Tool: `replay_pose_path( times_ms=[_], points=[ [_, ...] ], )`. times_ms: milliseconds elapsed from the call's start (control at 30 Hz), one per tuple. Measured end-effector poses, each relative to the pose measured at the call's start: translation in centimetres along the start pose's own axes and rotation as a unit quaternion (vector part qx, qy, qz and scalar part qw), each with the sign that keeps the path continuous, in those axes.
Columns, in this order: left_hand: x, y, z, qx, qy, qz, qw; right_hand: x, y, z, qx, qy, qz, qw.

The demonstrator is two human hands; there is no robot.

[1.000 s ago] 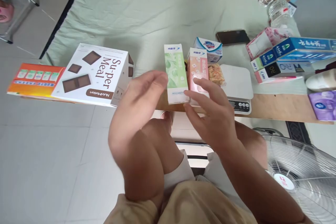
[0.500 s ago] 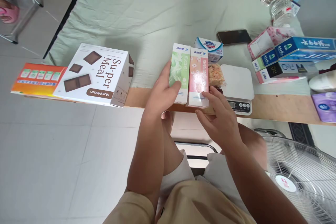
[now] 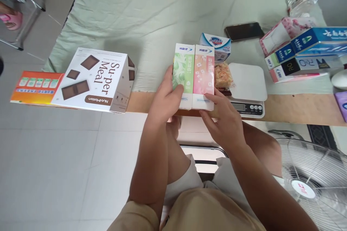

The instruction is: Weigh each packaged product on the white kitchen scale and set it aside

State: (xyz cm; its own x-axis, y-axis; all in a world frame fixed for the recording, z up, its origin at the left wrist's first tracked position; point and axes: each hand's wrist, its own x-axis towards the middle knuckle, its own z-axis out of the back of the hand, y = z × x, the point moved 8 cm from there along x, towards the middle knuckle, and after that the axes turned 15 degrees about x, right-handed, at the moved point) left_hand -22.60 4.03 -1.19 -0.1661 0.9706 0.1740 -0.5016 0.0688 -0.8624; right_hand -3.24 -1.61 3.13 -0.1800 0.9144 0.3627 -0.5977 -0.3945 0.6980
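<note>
Two slim toothpaste boxes lie side by side at the table's front edge, a green one on the left and a pink one on the right, their long sides touching. My left hand grips the green box's left side, thumb on its top face. Around the lower right corner of the pink box my right hand is closed, fingers on its top and near end. Behind them stands a white and blue soap box. A packaged snack sits right of the pink box, beside a white kitchen scale.
To the left lie a white Su-per Meal box and an orange packet jutting past the edge. A phone, several stacked boxes and a plastic bottle are at the right. A fan stands below.
The pink box has come against the green one, closing the narrow gap between them. My right hand has closed onto the pink box's corner. The view has shifted slightly.
</note>
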Motion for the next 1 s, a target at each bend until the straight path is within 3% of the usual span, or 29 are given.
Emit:
replay_pose_path(
  times_ms=[233,300,367,433,533,600,667,800,900,1000],
  points=[
    [0.0,0.3,-0.5,-0.033,0.06,0.038,0.997,-0.2,-0.6,-0.5,0.026,0.022,-0.03,0.999],
    [0.1,0.7,-0.2,-0.035,0.052,0.054,0.997,-0.4,-0.5,-0.2,0.027,0.02,-0.024,0.999],
    [0.4,0.4,1.3,-0.042,-0.021,0.057,0.997,-0.7,-0.2,0.8,0.034,0.006,-0.009,0.999],
    [0.1,-1.5,3.4,-0.052,-0.136,0.024,0.989,-1.1,0.0,2.5,0.046,-0.022,0.016,0.999],
    [-1.8,-6.8,5.1,-0.069,-0.274,-0.058,0.957,-2.2,-0.2,5.6,0.073,-0.06,0.051,0.994],
    [-3.4,-10.8,4.6,-0.087,-0.309,-0.101,0.942,-2.9,-1.1,7.7,0.094,-0.081,0.047,0.991],
    [-4.7,-14.3,2.6,-0.107,-0.283,-0.138,0.943,-3.1,-2.5,9.7,0.113,-0.103,0.028,0.988],
    [-5.9,-19.2,-3.9,-0.117,-0.152,-0.248,0.95,-1.2,-7.0,13.0,0.183,-0.157,0.001,0.971],
    [-6.0,-20.0,-9.6,-0.078,-0.046,-0.275,0.957,1.7,-12.1,14.5,0.275,-0.186,-0.044,0.942],
    [-5.4,-19.5,-15.1,-0.028,0.061,-0.252,0.965,3.6,-17.5,15.3,0.391,-0.213,-0.128,0.886]
  ],
)
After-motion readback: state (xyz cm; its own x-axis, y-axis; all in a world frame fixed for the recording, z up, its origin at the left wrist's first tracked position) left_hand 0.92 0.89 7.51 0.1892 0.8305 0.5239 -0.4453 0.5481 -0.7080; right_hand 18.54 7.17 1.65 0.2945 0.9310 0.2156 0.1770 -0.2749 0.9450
